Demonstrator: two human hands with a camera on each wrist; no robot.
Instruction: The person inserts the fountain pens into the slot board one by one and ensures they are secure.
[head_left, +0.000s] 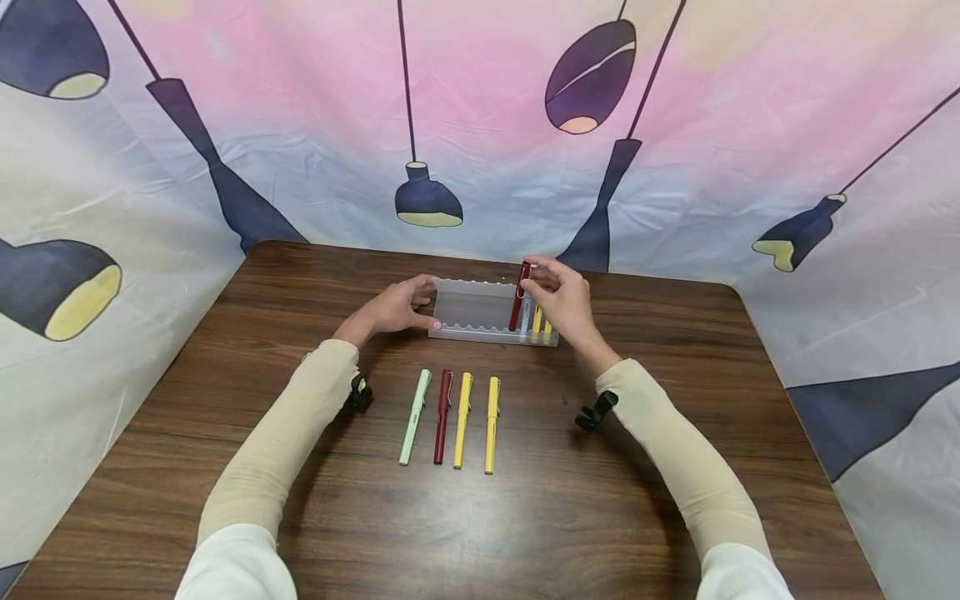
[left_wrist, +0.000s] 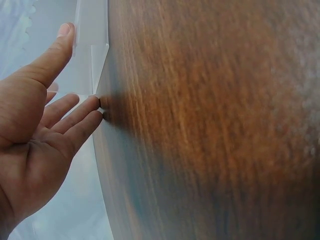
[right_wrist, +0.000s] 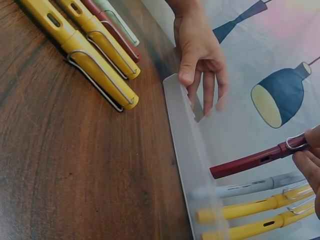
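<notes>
My right hand [head_left: 566, 304] pinches a dark red pen [head_left: 516, 312] near its clipped cap, tilted over a clear plastic pen stand [head_left: 472, 336]. In the right wrist view, the pen's lower end is by the stand's notched front rail. To its right, a pale blue-grey pen [right_wrist: 245, 188] and two yellow pens [right_wrist: 265, 204] lean side by side in the stand. My left hand [head_left: 393, 308] rests at the stand's left end. Its thumb touches the front corner, and the other fingers extend loosely behind that end, as the left wrist view shows.
In front of the stand, a mint green pen [head_left: 416, 417], a dark red pen [head_left: 443, 417] and two yellow pens [head_left: 492, 425] lie in a row on the brown wooden table [head_left: 570, 508]. A lamp-patterned cloth [head_left: 330, 192] hangs behind the table.
</notes>
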